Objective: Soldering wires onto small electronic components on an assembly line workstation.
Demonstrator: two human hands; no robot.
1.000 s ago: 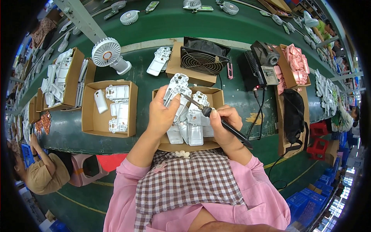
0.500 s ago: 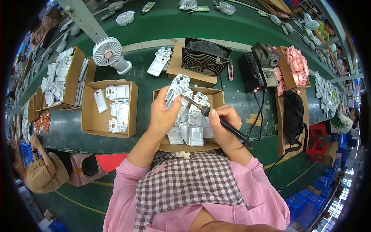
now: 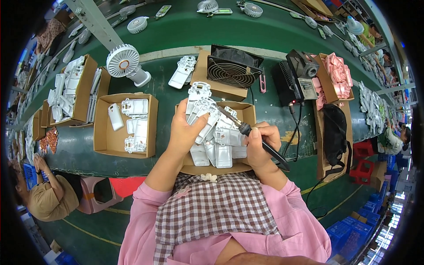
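Note:
My left hand (image 3: 184, 131) grips white plastic casings (image 3: 201, 104), which look like several fanned together, above an open cardboard box (image 3: 187, 168). Loose white casings (image 3: 224, 155) lie heaped in that box. Wrapped round the black handle of a soldering iron (image 3: 273, 153) is my right hand (image 3: 263, 143). The iron's metal tip points up and left and sits close to the right edge of the held casings. Whether it touches them I cannot tell.
Left stands a cardboard box (image 3: 100, 140) of white casings, with a white fan (image 3: 123, 62) behind it. A black metal fan (image 3: 234, 70) rests on cardboard ahead. To the right are a black soldering station (image 3: 289, 79), its cable, and pink casings (image 3: 338, 75). A conveyor carries small fans beyond.
The held casings have turned and now appear fanned out in my left hand. My right hand has drawn slightly right and down with the soldering iron. Fans on the conveyor have shifted left.

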